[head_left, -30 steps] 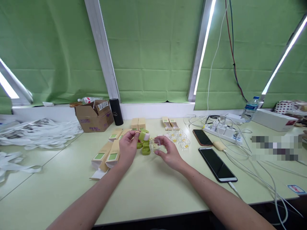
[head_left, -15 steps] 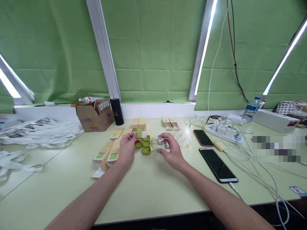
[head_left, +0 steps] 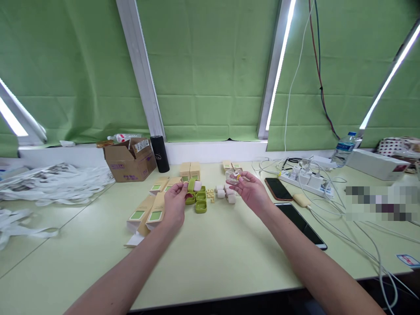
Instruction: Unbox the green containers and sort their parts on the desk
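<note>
My left hand (head_left: 175,203) is closed on a small green case (head_left: 191,184) with a pale pinkish piece (head_left: 197,186) at its right side. Beside those fingers, several green square trays (head_left: 201,206) lie on the table. My right hand (head_left: 251,190) pinches a clear plastic case (head_left: 232,176) with a yellow spot, raised over the table. Small cream pieces with dark marks (head_left: 210,195) sit right of the green trays. Several white rounded pieces (head_left: 221,194) are grouped between them and my right hand.
Kraft boxes with green labels (head_left: 137,214) lie left of my left hand. Behind stand a cardboard box (head_left: 129,164) and a black bottle (head_left: 159,154). Two phones (head_left: 278,189), a power strip (head_left: 306,181) and loose cables are on the right, white straps (head_left: 52,179) far left.
My right hand has moved right and up, lifting the clear case off the middle of the table. The cream and white pieces now show uncovered. My left hand has hardly moved.
</note>
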`<state>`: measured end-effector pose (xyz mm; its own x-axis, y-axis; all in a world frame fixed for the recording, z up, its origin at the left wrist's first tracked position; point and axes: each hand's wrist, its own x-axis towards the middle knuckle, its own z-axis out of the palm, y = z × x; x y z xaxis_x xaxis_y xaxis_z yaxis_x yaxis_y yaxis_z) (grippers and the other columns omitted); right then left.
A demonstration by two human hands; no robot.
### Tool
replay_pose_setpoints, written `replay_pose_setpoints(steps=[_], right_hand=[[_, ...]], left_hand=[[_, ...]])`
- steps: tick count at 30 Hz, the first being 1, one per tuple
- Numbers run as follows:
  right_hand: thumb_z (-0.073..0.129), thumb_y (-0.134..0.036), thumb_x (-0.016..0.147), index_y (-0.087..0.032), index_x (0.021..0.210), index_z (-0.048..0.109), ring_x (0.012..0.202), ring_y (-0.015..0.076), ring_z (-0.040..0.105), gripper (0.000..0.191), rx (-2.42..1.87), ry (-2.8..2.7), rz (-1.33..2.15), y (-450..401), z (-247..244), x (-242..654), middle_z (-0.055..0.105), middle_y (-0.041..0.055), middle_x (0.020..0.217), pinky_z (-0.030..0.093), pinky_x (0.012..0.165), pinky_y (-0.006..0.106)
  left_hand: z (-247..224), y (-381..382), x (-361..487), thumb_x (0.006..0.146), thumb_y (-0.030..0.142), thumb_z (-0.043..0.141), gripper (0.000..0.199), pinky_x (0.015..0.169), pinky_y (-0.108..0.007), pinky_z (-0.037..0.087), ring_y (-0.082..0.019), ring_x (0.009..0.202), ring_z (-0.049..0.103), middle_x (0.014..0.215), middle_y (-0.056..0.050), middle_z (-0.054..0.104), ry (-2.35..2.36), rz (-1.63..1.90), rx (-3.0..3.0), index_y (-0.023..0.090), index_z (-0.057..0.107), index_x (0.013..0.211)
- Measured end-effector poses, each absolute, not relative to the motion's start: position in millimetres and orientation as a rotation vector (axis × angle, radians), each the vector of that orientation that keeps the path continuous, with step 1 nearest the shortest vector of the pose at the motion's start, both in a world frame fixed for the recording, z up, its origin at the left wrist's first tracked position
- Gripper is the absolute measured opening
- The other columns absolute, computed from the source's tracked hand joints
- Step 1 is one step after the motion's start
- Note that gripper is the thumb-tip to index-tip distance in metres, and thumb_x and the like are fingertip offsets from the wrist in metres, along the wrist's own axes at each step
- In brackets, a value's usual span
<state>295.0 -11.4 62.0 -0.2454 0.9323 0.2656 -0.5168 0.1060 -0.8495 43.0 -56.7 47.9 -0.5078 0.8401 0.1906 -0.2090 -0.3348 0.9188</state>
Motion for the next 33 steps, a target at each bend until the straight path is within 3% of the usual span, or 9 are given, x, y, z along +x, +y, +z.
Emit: replay_pose_setpoints(steps=[3,7,12,15,23,29,33], right_hand=[[0.085,-0.044,0.074,-0.024,0.083,0.068,0.098,0.0267,0.071,0.028,-0.756,-1.411,1.137,-5,66,313,0.073,0.0045,0.098,0.054,0.097,0.049],[0.074,-0.027,0.080,-0.024,0.076,0.076,0.117,0.0295,0.066,0.006,-1.081,-1.846,0.632,-2,69,339,0.074,0.0078,0.119,0.043,0.110,0.051],[0.072,-0.014,0.079,-0.028,0.075,0.082,0.137,0.0356,0.047,0.017,-1.412,-2.099,0.164,-4,61,350,0.071,0.0060,0.131,0.034,0.113,0.054],[0.073,-0.012,0.079,-0.028,0.075,0.083,0.141,0.0362,0.040,0.019,-1.456,-2.185,0.037,-7,55,344,0.067,0.0065,0.136,0.031,0.114,0.054],[0.073,-0.009,0.078,-0.025,0.076,0.085,0.133,0.0384,0.043,0.020,-1.494,-2.304,-0.193,-10,44,336,0.066,0.0131,0.134,0.033,0.107,0.053],[0.074,-0.010,0.078,-0.025,0.076,0.084,0.131,0.0393,0.043,0.018,-1.491,-2.301,-0.213,-4,36,336,0.066,0.0143,0.132,0.035,0.105,0.055],[0.078,-0.014,0.076,-0.025,0.086,0.082,0.132,0.0391,0.044,0.015,-1.456,-2.255,-0.178,-5,36,337,0.064,0.0133,0.135,0.037,0.106,0.056]], left_hand=[[49,-58,44,0.054,0.057,0.096,0.057,0.066,-0.026,0.052,-0.016,0.078,0.063,0.088,-0.004,0.073,1.170,1.907,0.879,0.015,0.073,0.085],[50,-59,46,0.053,0.054,0.097,0.056,0.067,-0.027,0.053,-0.015,0.078,0.064,0.087,-0.004,0.073,1.167,1.906,0.864,0.014,0.074,0.085],[51,-59,46,0.052,0.053,0.098,0.055,0.066,-0.027,0.052,-0.015,0.075,0.063,0.085,-0.004,0.072,1.156,1.902,0.854,0.015,0.073,0.083],[51,-59,47,0.052,0.052,0.098,0.055,0.066,-0.027,0.053,-0.015,0.075,0.063,0.085,-0.003,0.072,1.154,1.905,0.857,0.015,0.073,0.082],[52,-60,50,0.050,0.054,0.099,0.056,0.066,-0.026,0.053,-0.014,0.073,0.062,0.082,-0.002,0.072,1.148,1.898,0.876,0.015,0.073,0.081],[53,-61,49,0.053,0.054,0.098,0.054,0.066,-0.027,0.054,-0.015,0.075,0.064,0.082,-0.002,0.072,1.150,1.895,0.892,0.016,0.073,0.080],[53,-63,51,0.054,0.051,0.099,0.050,0.067,-0.027,0.055,-0.014,0.075,0.064,0.081,-0.002,0.071,1.104,1.895,0.882,0.016,0.073,0.079]])
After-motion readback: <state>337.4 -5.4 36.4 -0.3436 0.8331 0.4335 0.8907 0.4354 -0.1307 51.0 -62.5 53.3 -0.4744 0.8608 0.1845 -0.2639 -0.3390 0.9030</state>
